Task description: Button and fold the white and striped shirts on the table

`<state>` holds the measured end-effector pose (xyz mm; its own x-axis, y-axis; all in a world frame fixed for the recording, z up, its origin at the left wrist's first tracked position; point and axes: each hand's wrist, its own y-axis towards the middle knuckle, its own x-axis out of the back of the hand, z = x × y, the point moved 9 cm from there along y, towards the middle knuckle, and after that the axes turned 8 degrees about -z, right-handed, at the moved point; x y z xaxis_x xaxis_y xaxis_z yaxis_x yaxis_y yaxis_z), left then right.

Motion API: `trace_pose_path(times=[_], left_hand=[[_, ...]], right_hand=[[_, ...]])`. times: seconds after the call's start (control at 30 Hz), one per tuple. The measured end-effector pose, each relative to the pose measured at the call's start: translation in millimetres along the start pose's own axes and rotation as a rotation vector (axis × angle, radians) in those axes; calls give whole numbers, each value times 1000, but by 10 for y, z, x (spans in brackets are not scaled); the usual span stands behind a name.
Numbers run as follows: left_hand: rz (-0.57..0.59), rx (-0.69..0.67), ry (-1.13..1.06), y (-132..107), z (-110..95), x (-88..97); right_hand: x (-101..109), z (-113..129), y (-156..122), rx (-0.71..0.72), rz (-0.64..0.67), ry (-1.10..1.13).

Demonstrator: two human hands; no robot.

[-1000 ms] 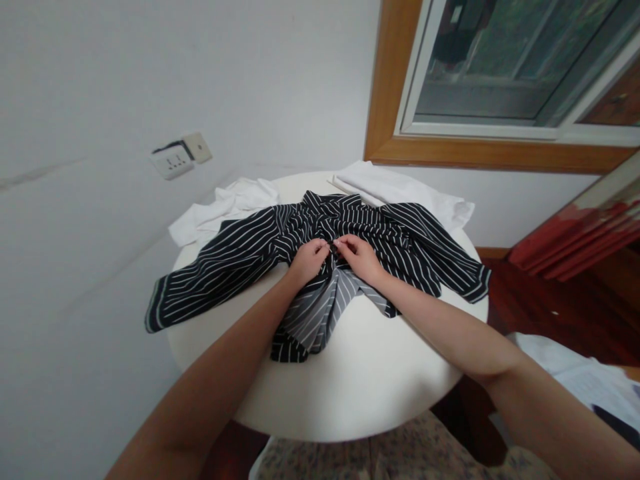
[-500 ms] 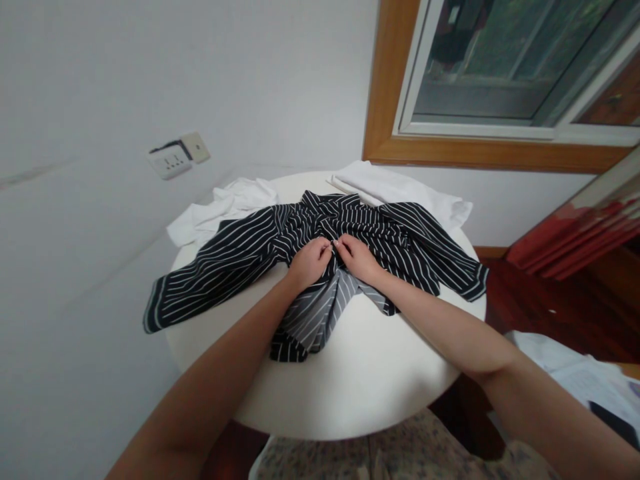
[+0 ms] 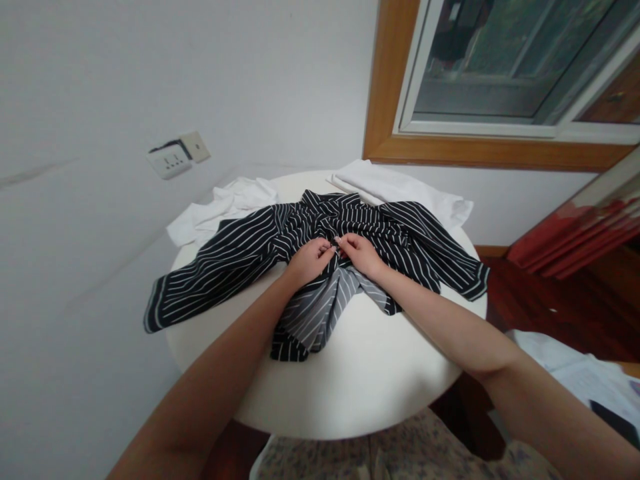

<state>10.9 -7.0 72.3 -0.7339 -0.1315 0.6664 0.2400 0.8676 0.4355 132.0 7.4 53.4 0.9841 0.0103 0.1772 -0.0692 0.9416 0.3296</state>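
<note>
A black shirt with thin white stripes (image 3: 235,257) lies spread over a round white table (image 3: 370,380), its sleeves reaching left and right and part of its grey inside showing near me. My left hand (image 3: 309,260) and my right hand (image 3: 359,252) meet at the middle of the shirt, fingertips together. Both hands are closed in a pinch on the shirt's front edge. What sits exactly between the fingertips is too small to make out.
A crumpled white cloth (image 3: 220,210) lies at the table's back left and a folded white cloth (image 3: 400,190) at the back right. A wall socket (image 3: 173,159) is on the left wall, a wood-framed window (image 3: 500,73) at the upper right, and red boards (image 3: 575,240) lean at the right.
The hands have stayed at the shirt's middle; only the fingertips have shifted slightly. The shirt has hardly moved.
</note>
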Motion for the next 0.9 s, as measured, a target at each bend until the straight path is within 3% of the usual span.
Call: trace_pose_path(times=[0.1,0.23,0.33,0.57,0.7,0.9], left_hand=[[36,1,23,6,41,-20],[-25,77,0,35,199,37],[-84,127,-28,70,313,86],[-140,175,-6,154,412,123],[-177,186,45,177,447,111],[-174,243,-25,364,593,79]], right_hand=[[-15,-47,6,-87,23,81],[21,-65,32,-155,70,127],[107,35,51,-69,141,7],[211,275,-72,103,458,-305],[218,324,-77,242,411,-448],[187,105,1,304,294,-463]])
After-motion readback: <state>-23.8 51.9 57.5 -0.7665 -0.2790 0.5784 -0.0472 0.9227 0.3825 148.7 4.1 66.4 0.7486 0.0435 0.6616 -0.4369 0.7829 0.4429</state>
